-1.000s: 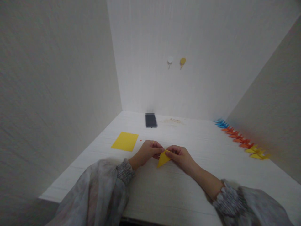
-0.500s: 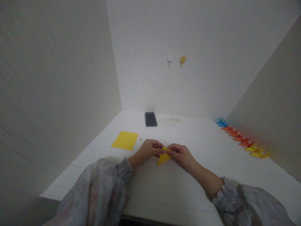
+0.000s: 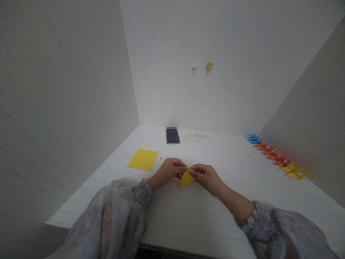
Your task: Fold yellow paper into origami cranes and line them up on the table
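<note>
Between my two hands is a small piece of folded yellow origami paper (image 3: 186, 178), one pointed corner hanging down toward me. My left hand (image 3: 171, 169), with a ring on one finger, pinches its upper left edge. From the other side, my right hand (image 3: 205, 173) grips it with the thumb on top and the fingers behind. The fingers hide the far edge of the fold. A flat yellow paper square (image 3: 143, 159) lies on the table to the left of my left hand.
Folded paper cranes in blue (image 3: 253, 139), orange (image 3: 272, 153) and yellow (image 3: 295, 172) line the right wall. A dark, pixelated rectangular object (image 3: 172, 135) lies near the back wall. An orange scrap (image 3: 161, 158) is beside the square. Two hooks (image 3: 209, 66) hang on the back wall.
My left thumb has slid up and left off the paper's face, so more of the yellow fold shows. My right hand has barely moved.
</note>
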A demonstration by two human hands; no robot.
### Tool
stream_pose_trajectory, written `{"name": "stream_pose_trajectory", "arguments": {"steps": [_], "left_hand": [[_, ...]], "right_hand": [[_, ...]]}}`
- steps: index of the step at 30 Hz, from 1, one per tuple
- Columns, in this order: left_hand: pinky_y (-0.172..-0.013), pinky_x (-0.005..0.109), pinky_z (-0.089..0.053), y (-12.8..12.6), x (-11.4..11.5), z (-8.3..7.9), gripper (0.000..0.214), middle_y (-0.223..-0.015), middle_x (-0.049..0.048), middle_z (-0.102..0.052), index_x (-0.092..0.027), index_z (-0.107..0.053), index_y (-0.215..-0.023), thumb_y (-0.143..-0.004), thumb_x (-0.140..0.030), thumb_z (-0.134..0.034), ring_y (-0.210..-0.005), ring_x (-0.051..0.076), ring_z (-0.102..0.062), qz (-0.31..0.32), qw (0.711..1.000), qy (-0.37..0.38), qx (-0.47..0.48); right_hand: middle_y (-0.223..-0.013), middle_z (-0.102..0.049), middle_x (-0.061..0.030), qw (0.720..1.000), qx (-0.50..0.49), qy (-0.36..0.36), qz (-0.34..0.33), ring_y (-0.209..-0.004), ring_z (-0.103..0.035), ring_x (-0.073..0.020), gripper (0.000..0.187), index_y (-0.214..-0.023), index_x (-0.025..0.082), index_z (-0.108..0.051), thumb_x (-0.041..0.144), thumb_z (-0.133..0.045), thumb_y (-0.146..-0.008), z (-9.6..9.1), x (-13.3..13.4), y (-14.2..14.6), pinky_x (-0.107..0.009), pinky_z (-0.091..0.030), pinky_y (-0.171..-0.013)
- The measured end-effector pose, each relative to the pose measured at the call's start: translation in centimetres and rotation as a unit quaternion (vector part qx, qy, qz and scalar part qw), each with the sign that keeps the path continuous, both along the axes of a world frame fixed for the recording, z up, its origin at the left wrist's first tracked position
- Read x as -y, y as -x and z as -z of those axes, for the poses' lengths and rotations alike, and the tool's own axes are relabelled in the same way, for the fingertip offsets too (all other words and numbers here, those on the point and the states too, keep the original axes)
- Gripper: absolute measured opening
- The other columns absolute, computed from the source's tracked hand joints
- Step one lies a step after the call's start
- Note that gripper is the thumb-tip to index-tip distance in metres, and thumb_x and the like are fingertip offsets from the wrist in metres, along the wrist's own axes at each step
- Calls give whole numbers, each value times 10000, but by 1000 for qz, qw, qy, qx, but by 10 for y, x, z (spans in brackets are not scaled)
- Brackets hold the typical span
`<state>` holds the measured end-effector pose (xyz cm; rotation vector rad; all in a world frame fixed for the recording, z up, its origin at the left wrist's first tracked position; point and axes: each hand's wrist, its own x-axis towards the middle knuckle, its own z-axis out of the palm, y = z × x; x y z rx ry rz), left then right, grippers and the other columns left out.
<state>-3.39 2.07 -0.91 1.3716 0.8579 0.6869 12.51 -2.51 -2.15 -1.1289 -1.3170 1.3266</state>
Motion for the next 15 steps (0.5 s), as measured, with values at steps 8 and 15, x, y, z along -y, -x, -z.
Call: {"name": "stream_pose_trajectory", "arguments": {"steps": [8,15], "left_hand": [[-530,223,-487,0,-2,6,202,-662,27,-619,-116,-620,-707,-621,-299,-624,-568,96,-569,28,999,-35,-31],[-520,209,-477,0,-3,8,189,-612,20,-611,-105,-603,-685,-611,-276,-637,-515,79,-560,2,999,-21,-26]], "right_hand": [[-648,-605,-8,999,37,-6,7,-581,-528,-114,199,-699,157,-614,346,-621,-639,8,-3,-4,-247,-396,-571],[-659,-607,-9,1000,25,4,1,-585,-528,-107,203,-716,153,-618,343,-622,-646,6,-2,-3,-235,-399,-568]]}}
